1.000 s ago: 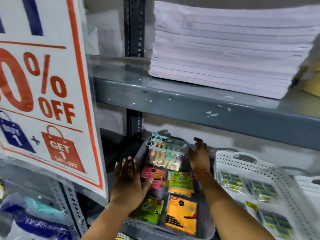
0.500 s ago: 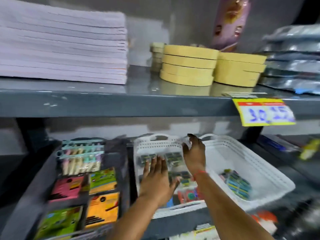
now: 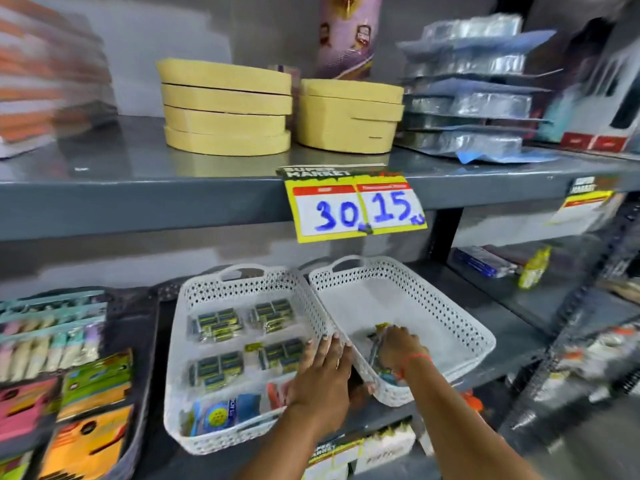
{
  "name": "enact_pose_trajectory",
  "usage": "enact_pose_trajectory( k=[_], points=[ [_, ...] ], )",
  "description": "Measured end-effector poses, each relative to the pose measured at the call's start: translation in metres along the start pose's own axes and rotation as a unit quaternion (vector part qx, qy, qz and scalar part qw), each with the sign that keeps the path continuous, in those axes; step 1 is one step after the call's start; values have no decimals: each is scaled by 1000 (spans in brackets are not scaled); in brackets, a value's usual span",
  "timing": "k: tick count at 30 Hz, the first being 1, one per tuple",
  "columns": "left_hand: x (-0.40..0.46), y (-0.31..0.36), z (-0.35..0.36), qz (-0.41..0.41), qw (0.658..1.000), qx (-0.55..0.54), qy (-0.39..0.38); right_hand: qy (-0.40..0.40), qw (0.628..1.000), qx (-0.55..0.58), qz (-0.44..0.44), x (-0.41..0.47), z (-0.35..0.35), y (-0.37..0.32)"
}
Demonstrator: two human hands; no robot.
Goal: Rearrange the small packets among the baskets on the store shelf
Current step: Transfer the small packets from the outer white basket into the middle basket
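Two white perforated baskets stand side by side on the lower shelf. The left basket [image 3: 180, 341] holds several small green-and-black packets [image 3: 218, 323] and a blue packet [image 3: 221, 414] at its front. My left hand [image 3: 323, 372] lies flat over that basket's right front corner, fingers apart. The right basket [image 3: 460, 327] is mostly bare inside. My right hand [image 3: 398, 348] is down in its front left corner, fingers closed on a small packet [image 3: 379, 332] whose yellow-green top shows above the knuckles.
A dark tray [image 3: 145, 341] at the left holds coloured card packets and pastel items. The upper shelf carries stacked yellow tape rolls [image 3: 225, 109] and wrapped foil packs [image 3: 474, 102]. A yellow price tag [image 3: 353, 206] hangs from the shelf edge above the baskets.
The view swung right from the dark tray to the two white baskets. My right hand went from the left basket's rear rim down into the right basket and closed on a packet.
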State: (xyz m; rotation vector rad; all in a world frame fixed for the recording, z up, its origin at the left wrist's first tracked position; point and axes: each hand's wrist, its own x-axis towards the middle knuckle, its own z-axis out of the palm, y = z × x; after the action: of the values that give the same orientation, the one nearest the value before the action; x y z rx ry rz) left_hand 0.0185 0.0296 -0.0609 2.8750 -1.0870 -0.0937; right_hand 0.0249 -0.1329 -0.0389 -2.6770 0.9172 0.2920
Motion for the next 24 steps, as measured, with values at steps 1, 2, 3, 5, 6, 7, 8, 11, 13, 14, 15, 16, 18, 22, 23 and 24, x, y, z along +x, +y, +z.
enact_pose_trajectory(
  k=[1, 2, 3, 5, 6, 7, 8, 11, 13, 14, 15, 16, 18, 22, 23, 24],
  points=[
    [1, 0, 1, -2, 1000, 0, -2, -5, 1000, -9, -2, 3, -1, 1],
    [1, 0, 2, -4, 1000, -2, -4, -13, 1000, -23, -6, 4, -2, 1],
    [2, 0, 3, -6, 1000, -2, -3, -25, 999, -37, -12, 8, -2, 2],
    [2, 0, 4, -8, 1000, 0, -1, -66, 996, -58, -25, 14, -5, 3],
    [3, 0, 5, -9, 1000, 0, 2, -93, 993, -71, -33, 15, -8, 3],
    [3, -1, 5, -10, 1000, -1, 5, -121, 988, -87, -46, 15, -12, 3],
    [3, 0, 6, -12, 1000, -3, 8, -146, 983, -96, -56, 13, -18, 4],
    [4, 1, 7, -21, 1000, -2, 16, -189, 971, -118, -89, 10, -33, 7],
    [4, 1, 6, -23, 1000, -2, 20, -202, 966, -118, -106, 5, -42, 9],
    [4, 1, 5, -23, 999, -6, 21, -194, 968, -105, -119, 4, -45, 11],
    [2, 1, 4, -24, 999, -11, 21, -178, 972, -83, -131, 4, -48, 12],
    [2, 0, 2, -25, 999, -14, 20, -161, 976, -44, -139, 2, -52, 12],
    [-1, -3, -3, -35, 999, -18, 23, -110, 978, 94, -150, 0, -61, 7],
    [-15, -32, -15, -104, 993, -26, 55, -56, 933, 319, -159, 2, -68, -28],
    [-23, -45, -17, -133, 989, -26, 63, -49, 928, 327, -172, 1, -65, -42],
    [-31, -57, -19, -164, 984, -28, 69, -30, 929, 318, -187, 1, -62, -55]
  ],
)
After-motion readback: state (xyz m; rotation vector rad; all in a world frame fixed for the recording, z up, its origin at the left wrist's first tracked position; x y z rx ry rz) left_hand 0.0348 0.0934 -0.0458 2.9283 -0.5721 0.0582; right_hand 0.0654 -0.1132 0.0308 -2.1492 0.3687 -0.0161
